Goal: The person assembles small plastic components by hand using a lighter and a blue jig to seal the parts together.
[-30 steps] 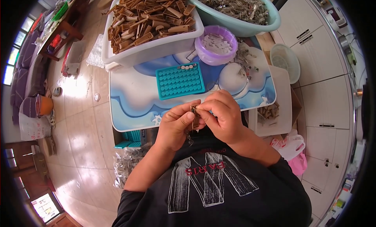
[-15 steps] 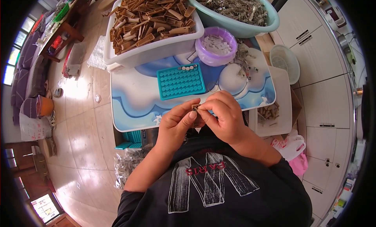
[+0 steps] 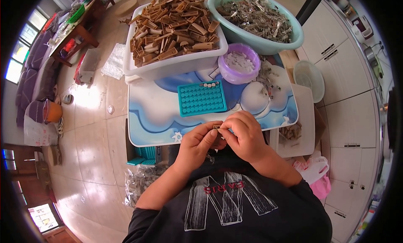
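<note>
My left hand point(image 3: 196, 143) is closed round a small brown plastic casing point(image 3: 216, 126), whose open end shows between thumb and forefinger. From the other side, my right hand point(image 3: 242, 136) pinches at that end with thumb and forefinger; what lies between those fingertips is too small to make out. Most of the casing is hidden by my fingers. Both hands are just off the table's near edge, in front of my chest. Beyond them on the table lies a teal tray point(image 3: 201, 101) of round cups, with a few white and grey round pieces along its far edge.
Behind the tray stands a white bin point(image 3: 176, 69) heaped with brown casings. Beside it are a purple bowl point(image 3: 238, 77) of white pieces and a pale green basin point(image 3: 294, 35) of metal parts. Loose metal parts point(image 3: 267, 77) lie at the table's right.
The whole view has shifted slightly, so the table and its containers sit lower and farther right. My hands stay together at the brown casing, whose open end now shows less.
</note>
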The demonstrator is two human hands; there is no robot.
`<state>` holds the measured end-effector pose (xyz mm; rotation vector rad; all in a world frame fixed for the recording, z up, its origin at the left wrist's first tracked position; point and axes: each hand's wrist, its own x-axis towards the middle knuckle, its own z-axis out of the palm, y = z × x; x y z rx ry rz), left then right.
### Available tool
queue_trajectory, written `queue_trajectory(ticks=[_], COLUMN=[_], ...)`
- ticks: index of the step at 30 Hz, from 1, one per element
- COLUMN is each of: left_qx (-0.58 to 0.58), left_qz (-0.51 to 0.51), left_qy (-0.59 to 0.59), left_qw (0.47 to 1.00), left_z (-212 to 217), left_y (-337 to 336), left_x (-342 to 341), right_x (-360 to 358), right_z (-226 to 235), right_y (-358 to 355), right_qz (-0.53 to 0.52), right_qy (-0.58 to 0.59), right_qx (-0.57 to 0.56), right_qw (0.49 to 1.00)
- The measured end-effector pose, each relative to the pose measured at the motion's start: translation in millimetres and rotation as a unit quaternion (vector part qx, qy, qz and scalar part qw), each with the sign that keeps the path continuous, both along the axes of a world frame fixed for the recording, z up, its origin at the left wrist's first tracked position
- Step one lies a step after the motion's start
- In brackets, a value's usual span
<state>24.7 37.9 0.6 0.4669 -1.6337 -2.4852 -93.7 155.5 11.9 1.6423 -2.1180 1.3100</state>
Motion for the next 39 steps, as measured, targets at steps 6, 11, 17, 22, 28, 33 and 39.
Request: queue_trajectory(ticks=[6,11,17,22,28,33,39], left_qx=[0.069,0.076,0.055,0.085,0.037,0.049,0.027], left_qz=[0.053,0.094,0.118,0.15,0.189,0.198,0.19], left_qy=[0.002,0.013,-0.008,0.011,0.035,0.033,0.041], left_qw=[0.996,0.993,0.991,0.985,0.981,0.978,0.981], left_z=[-0.5,-5.1,-9.3,-7.1,-5.9,-7.8,-8.3], left_y=[3.4,4.0,0.0,0.5,2.0,-0.3,-0.4], left_x=[-1.9,-0.6,-1.7,-3.9,-6.3,-4.2,-6.0], right_x=[9.3,13.9,9.8,20.9,30.1,29.7,30.1], right_z=[-5.8,-11.9,-14.1,-10.6,-29.5,-22.7,-30.8], right_y=[-2.3,-1.9,-2.2,-1.1,2.0,-3.0,-0.5], right_qz=[-0.005,0.009,0.014,-0.011,-0.002,-0.012,-0.006], right_qy=[-0.014,0.038,-0.027,-0.079,-0.14,-0.125,-0.188], right_qx=[-0.036,-0.035,-0.033,0.003,0.039,0.003,-0.012], right_qw=[0.999,0.999,0.999,0.997,0.989,0.992,0.982])
